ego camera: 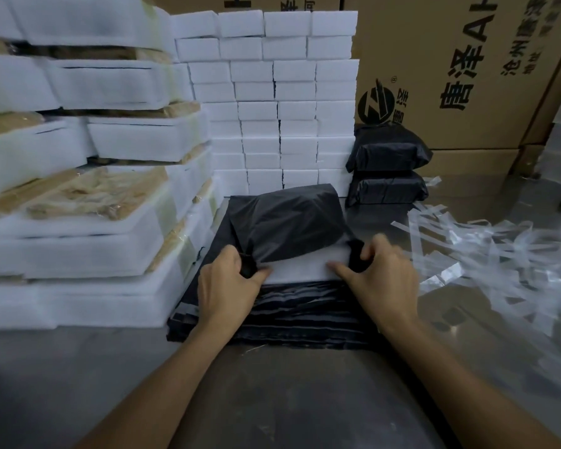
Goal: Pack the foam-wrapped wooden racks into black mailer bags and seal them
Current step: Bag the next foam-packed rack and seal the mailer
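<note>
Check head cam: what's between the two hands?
In the head view, the white foam-wrapped rack spans the gap between left hand and right hand, its near end exposed; the black mailer bag they grip covers the rest.

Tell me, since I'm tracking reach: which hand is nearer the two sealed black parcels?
Right. The right hand is below and slightly left of the sealed black parcels; the left hand lies farther left.

rack's far end hidden inside black mailer bag (289, 222); foam-wrapped stacks (72, 157) blurred, cut off left; cardboard cartons (467, 76) cropped
</note>
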Available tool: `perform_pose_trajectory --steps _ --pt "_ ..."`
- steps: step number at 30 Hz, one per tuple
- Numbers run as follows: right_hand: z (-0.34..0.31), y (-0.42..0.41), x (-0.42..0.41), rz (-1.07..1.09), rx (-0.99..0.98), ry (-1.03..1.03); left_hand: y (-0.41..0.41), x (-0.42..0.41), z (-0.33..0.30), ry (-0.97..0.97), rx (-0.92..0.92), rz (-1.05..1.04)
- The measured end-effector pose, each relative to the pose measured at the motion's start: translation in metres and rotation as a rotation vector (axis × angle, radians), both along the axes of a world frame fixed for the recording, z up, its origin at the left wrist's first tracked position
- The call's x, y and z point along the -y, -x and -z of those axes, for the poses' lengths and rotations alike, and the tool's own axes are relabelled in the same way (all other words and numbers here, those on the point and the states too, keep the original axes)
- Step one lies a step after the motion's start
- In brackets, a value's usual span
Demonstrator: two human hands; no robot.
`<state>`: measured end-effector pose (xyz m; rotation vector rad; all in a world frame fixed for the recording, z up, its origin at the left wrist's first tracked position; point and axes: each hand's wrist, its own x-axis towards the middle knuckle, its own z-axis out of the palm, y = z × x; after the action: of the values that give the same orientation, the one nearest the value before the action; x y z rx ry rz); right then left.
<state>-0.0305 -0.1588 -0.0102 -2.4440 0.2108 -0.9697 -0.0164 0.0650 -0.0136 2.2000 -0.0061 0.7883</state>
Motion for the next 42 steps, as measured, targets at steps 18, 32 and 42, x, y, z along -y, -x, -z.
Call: perform_pose_trajectory --steps 18,32,42 --pt "0.000 -0.005 0.016 -0.355 -0.082 -0.202 -0.060 0.070 -0.047 -0.869 -0.040 0.065" --pt "0.000 -0.003 0.009 -0.456 -0.169 -0.156 -0.089 0.081 -0.034 -0.818 -0.014 -0.142" --pt "0.002 0.004 0.003 -0.438 -0.137 -0.201 -0.042 0.043 -0.007 -0.207 -0.257 -0.133"
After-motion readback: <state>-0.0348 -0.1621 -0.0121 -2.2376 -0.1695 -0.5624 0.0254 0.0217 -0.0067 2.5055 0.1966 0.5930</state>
